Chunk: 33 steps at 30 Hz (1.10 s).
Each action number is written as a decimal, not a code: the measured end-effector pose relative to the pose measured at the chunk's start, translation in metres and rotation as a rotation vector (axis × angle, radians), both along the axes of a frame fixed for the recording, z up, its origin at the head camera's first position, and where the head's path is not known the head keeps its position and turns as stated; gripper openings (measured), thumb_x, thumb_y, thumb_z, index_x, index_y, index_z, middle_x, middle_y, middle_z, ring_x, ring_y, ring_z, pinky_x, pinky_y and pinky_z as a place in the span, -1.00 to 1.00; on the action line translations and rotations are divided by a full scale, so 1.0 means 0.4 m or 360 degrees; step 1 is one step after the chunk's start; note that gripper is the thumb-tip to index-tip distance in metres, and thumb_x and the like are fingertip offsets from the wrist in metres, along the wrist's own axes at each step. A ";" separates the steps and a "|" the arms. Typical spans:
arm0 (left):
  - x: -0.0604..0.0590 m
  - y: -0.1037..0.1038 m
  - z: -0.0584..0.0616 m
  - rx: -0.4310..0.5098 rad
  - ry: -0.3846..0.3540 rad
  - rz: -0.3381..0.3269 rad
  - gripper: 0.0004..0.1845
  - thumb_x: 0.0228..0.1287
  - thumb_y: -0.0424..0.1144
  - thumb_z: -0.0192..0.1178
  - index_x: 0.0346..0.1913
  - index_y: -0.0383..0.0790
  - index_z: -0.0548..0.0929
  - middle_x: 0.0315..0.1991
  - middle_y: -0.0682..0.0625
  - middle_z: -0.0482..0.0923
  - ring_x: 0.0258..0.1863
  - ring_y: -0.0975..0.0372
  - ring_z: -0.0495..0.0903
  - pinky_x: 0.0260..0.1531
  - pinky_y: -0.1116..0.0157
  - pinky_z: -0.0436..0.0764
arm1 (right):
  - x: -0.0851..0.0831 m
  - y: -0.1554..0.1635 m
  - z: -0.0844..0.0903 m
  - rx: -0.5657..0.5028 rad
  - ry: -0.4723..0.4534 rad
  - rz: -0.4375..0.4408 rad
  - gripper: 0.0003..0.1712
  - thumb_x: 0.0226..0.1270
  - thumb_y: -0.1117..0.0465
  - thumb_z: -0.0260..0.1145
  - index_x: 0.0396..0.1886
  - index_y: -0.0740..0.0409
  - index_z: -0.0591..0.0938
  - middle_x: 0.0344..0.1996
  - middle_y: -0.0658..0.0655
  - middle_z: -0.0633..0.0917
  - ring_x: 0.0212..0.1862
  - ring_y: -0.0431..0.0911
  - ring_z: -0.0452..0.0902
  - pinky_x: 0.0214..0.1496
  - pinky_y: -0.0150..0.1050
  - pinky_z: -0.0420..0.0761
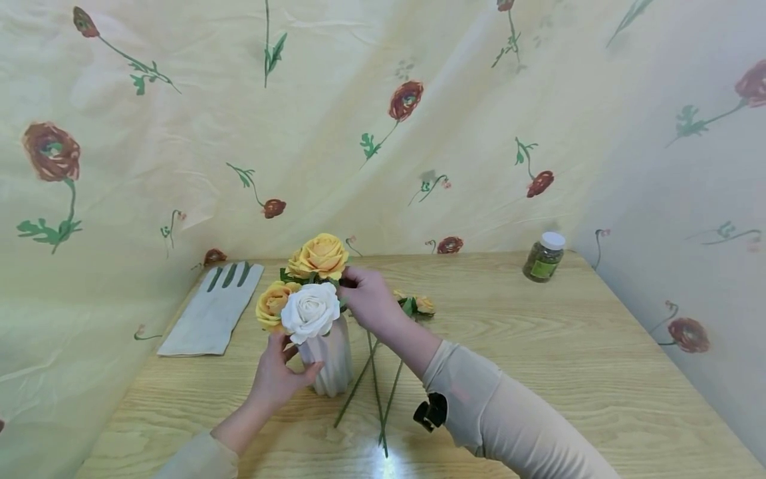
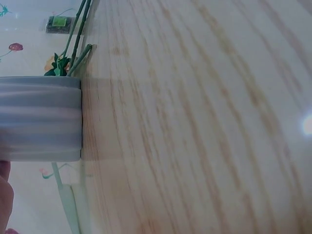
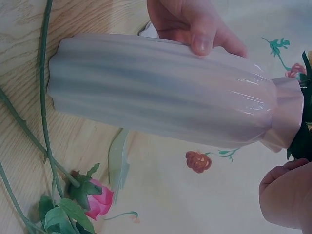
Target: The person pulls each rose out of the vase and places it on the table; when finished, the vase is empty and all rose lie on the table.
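Note:
A pale, glossy ribbed vase [image 1: 338, 359] stands upright on the table, lying sideways across the right wrist view. My left hand [image 1: 278, 376] grips it from the left, with the thumb [image 3: 201, 44] pressed along its side. Out of its mouth rise a white rose [image 1: 311, 311] in front, a yellow rose [image 1: 275, 304] at the left and a taller yellow rose [image 1: 323, 255] behind. My right hand [image 1: 371, 303] reaches in from the right with curled fingers and pinches among the leaves beneath the taller bloom. Its fingertips are hidden by the flowers.
Several loose flower stems [image 1: 376, 379] lie crossed right of the vase, with a small yellow-orange bloom [image 1: 425, 305] and a pink rose [image 3: 100, 200] among them. A flat pale cloth item [image 1: 203, 319] with dark green marks lies at the left. A white-lidded jar [image 1: 543, 259] stands back right.

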State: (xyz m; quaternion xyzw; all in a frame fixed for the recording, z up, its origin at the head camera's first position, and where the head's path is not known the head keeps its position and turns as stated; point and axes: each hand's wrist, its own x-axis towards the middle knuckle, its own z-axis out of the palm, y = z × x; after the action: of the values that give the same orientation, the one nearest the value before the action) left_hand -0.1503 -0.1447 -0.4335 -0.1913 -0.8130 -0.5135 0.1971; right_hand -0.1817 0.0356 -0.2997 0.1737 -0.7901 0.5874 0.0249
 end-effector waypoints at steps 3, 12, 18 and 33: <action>0.000 0.000 -0.001 -0.0001 0.0000 0.0004 -0.18 -0.33 -0.40 0.40 0.10 -0.28 0.20 0.02 -0.09 0.28 -0.08 0.04 0.39 -0.20 0.08 0.51 | -0.009 0.006 -0.008 -0.0127 -0.0088 0.0005 -0.90 0.06 0.32 0.18 -0.59 0.25 0.50 -0.71 0.02 0.37 -0.75 -0.21 0.16 -0.77 -0.40 0.21; 0.003 0.001 0.006 0.0035 -0.0141 -0.0009 -0.12 -0.31 -0.39 0.42 0.15 -0.21 0.14 0.09 -0.11 0.23 -0.02 0.00 0.35 -0.12 0.09 0.47 | -0.008 0.026 0.000 -0.0379 -0.0192 -0.0035 -0.86 0.07 0.22 0.25 -0.35 0.15 0.61 -0.57 0.10 0.60 -0.81 -0.16 0.29 -0.80 -0.29 0.36; 0.002 0.004 0.008 0.0023 -0.0120 -0.0001 -0.11 -0.31 -0.39 0.42 0.15 -0.18 0.14 0.09 -0.10 0.24 -0.02 0.00 0.36 -0.13 0.12 0.48 | -0.007 0.034 0.002 -0.0526 -0.0283 -0.0036 -0.83 0.13 0.23 0.21 -0.32 0.22 0.60 -0.67 0.10 0.54 -0.78 -0.14 0.31 -0.79 -0.35 0.35; 0.007 0.008 0.004 0.0046 -0.0015 -0.0003 -0.16 -0.35 -0.47 0.41 0.08 -0.29 0.15 0.03 -0.15 0.30 -0.06 0.01 0.39 -0.17 0.11 0.50 | 0.001 0.022 0.003 -0.0579 -0.0265 -0.0080 -0.84 0.12 0.27 0.19 -0.34 0.26 0.59 -0.65 0.10 0.54 -0.68 -0.13 0.47 -0.82 -0.39 0.31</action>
State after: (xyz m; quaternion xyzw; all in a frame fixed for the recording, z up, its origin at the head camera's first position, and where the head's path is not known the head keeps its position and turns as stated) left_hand -0.1474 -0.1413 -0.4319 -0.1867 -0.8062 -0.5263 0.1954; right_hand -0.1813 0.0442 -0.2985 0.0975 -0.6743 0.7320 0.0050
